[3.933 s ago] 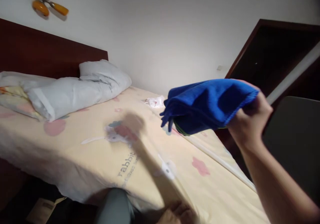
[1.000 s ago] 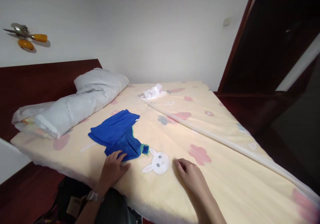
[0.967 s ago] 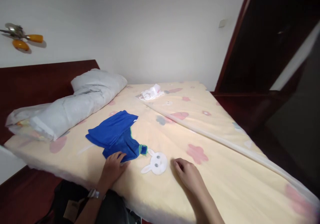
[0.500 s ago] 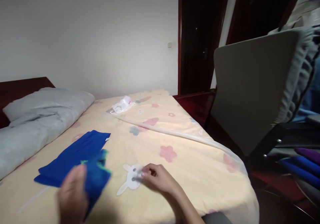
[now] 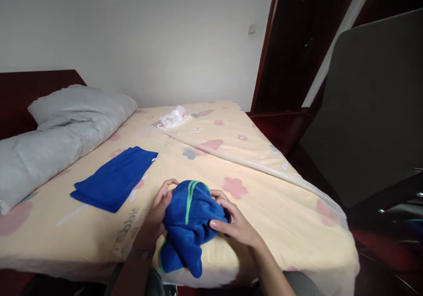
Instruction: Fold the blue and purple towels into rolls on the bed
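Observation:
A crumpled blue cloth with green edging (image 5: 193, 221) lies bunched at the near edge of the bed, one end hanging toward the edge. My left hand (image 5: 160, 207) is on its left side, fingers curled against the fabric. At its right side, my right hand (image 5: 233, 221) grips the fabric between thumb and fingers. Farther left, a folded plain blue cloth (image 5: 115, 179) with a small white tag lies flat on the bed, touched by neither hand.
The bed (image 5: 284, 225) has a pale yellow patterned sheet with a raised fold across it. A grey quilt (image 5: 76, 128) lies at the left, a white plastic bag (image 5: 174, 117) near the wall. A grey panel (image 5: 380, 106) stands at the right.
The green-edged cloth has moved from the left to the middle, in front of me. My right hand, empty before, has taken hold of it. The view has shifted left and down.

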Tool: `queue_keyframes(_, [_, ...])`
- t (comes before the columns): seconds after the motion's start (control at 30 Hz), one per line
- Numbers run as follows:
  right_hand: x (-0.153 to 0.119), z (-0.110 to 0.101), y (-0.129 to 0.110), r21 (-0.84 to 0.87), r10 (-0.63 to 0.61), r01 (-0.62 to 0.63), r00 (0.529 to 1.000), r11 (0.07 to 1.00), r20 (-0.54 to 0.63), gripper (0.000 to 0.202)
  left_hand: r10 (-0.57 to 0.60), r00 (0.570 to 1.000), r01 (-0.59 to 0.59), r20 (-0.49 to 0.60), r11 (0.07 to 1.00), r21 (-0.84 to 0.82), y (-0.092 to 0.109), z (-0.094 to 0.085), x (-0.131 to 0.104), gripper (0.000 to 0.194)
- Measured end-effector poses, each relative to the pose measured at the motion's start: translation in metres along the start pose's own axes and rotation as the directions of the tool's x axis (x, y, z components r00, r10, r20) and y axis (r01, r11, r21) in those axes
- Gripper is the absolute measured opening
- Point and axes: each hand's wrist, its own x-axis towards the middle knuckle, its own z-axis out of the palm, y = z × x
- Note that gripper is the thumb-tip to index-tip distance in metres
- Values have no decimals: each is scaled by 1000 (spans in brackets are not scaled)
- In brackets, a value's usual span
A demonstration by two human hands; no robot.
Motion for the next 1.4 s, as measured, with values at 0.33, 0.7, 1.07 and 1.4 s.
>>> queue_keyframes(0.33, [2,-1,33,124,405,-400,914,908,-21,36,131,793,-68,595,990,-127,-53,-6,27,115])
queue_keyframes(0.7, [3,-7,25,54,320,-317,945,947,-62,25,39,997,-57,-72,962,-267,-50,-29,30,29])
queue_keyframes(1.07, [-1,-5,41,-44,360,-358,917,933,169,28,-239,957,147,-163,888,-436,-39,-1,11,45])
queue_keyframes(1.4, [2,-5,39,32,244,-243,968,970,-61,25,-234,945,63,-227,813,-578,-41,-2,22,40])
